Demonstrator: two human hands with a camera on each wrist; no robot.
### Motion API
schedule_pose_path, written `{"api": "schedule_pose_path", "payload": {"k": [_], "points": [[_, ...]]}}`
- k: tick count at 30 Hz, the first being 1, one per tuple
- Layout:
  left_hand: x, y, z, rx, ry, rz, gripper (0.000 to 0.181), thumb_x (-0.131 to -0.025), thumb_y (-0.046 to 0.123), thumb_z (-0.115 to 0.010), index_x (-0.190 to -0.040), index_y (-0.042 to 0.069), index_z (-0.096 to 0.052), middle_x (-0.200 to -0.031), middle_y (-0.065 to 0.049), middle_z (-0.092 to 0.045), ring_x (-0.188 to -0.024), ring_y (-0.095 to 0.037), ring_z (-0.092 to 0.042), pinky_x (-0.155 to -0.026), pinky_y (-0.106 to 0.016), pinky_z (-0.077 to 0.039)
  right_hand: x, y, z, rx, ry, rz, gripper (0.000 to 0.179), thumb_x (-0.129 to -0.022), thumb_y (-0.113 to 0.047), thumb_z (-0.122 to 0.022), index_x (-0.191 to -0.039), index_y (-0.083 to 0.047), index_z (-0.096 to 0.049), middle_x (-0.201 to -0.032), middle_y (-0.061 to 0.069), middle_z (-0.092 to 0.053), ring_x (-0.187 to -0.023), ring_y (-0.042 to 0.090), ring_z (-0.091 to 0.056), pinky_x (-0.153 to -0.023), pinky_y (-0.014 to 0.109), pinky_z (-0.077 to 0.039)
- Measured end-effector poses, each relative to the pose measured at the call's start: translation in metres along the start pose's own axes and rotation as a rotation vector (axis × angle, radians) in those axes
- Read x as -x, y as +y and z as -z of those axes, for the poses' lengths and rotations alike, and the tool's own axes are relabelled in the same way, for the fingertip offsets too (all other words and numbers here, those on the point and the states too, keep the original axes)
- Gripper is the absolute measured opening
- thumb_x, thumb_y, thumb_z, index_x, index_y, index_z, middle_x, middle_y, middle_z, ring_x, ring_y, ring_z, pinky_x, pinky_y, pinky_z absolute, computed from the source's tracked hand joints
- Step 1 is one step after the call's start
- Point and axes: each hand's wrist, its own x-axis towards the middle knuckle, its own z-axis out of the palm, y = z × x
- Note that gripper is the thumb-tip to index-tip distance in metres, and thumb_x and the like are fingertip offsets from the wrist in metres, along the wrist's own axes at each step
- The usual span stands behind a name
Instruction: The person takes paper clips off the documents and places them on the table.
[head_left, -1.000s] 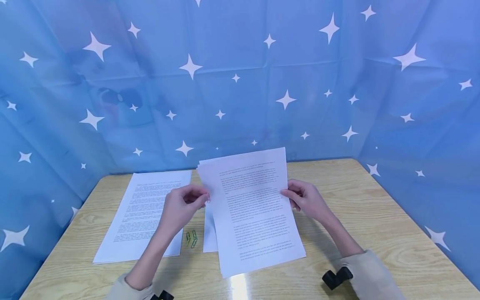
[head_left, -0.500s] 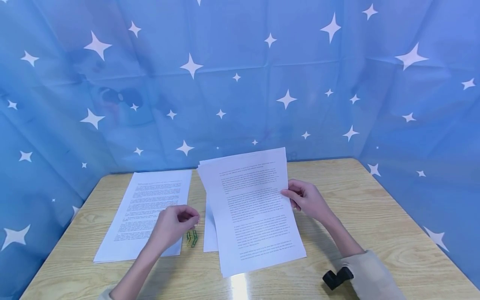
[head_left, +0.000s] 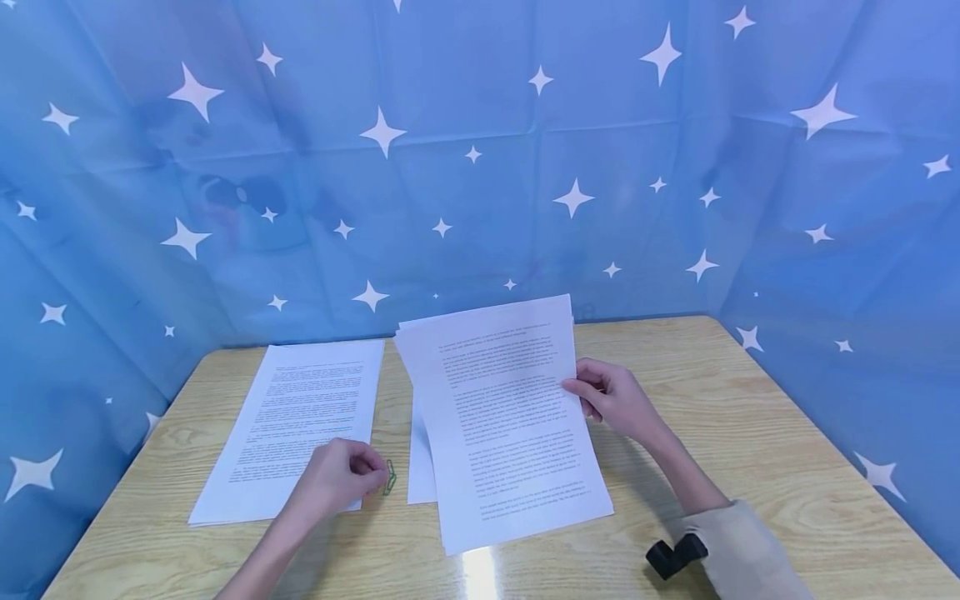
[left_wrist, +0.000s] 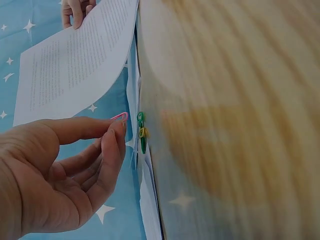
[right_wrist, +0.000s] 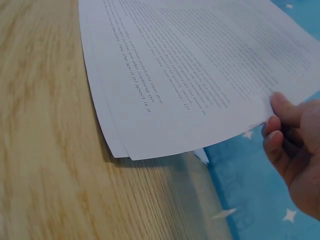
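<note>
My left hand (head_left: 333, 479) pinches a pink paper clip (left_wrist: 125, 115) between thumb and forefinger, low over the table. Right beside its fingertips lie a green paper clip (head_left: 391, 477) and a yellow one (left_wrist: 144, 132), the yellow hidden from the head view by the hand. A small stack of printed sheets (head_left: 510, 433) stands tilted up off the table. My right hand (head_left: 611, 400) grips its right edge, thumb on the front and fingers behind. In the right wrist view, the lower corners of at least two sheets (right_wrist: 120, 142) sit slightly out of line.
A second printed stack (head_left: 300, 417) lies flat at the left of the wooden table (head_left: 750, 433), partly under my left forearm. Another white sheet (head_left: 422, 467) shows behind the raised stack. Across the back hangs a blue curtain (head_left: 480, 100) with white stars.
My left hand has come away from the left edge of the raised stack, moving left and down to the paper clips. The right hand and its sheets stay in place.
</note>
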Motion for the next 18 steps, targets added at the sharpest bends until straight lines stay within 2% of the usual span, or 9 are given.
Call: {"api": "schedule_pose_path", "payload": {"k": [5,12,18], "points": [[0.0015,-0.0041,-0.0003,-0.003,-0.039,-0.012,0.007,-0.082,0.001,-0.074,-0.078,0.006,-0.071,-0.064,-0.001,-0.065,-0.056,-0.016,-0.061,-0.049,-0.025,-0.045,0.0001,0.0000,0.0006,0.000,-0.008,0.000,0.008,-0.102,-0.010,-0.061,-0.100,-0.005,-0.066,-0.059,0.007,-0.050,-0.045,0.026,-0.043,-0.041,0.024,-0.033],[0.0029,-0.0053,-0.0003,0.000,-0.073,0.009,0.007,-0.081,-0.001,-0.073,-0.077,0.004,-0.071,-0.065,-0.001,-0.066,-0.058,-0.017,-0.064,-0.053,-0.027,-0.051,0.0003,0.0001,0.0008,-0.003,-0.011,0.012,0.007,-0.102,-0.009,-0.061,-0.099,-0.005,-0.066,-0.059,0.008,-0.050,-0.045,0.023,-0.043,-0.041,0.024,-0.033],[0.0029,-0.0071,0.0027,0.032,-0.097,0.011,0.005,-0.083,-0.001,-0.072,-0.079,0.001,-0.071,-0.066,-0.003,-0.067,-0.059,-0.017,-0.064,-0.053,-0.027,-0.051,0.0004,0.0001,0.0004,-0.001,-0.010,0.009,0.006,-0.102,-0.010,-0.061,-0.100,-0.006,-0.066,-0.059,0.007,-0.050,-0.045,0.022,-0.043,-0.041,0.024,-0.033]]}}
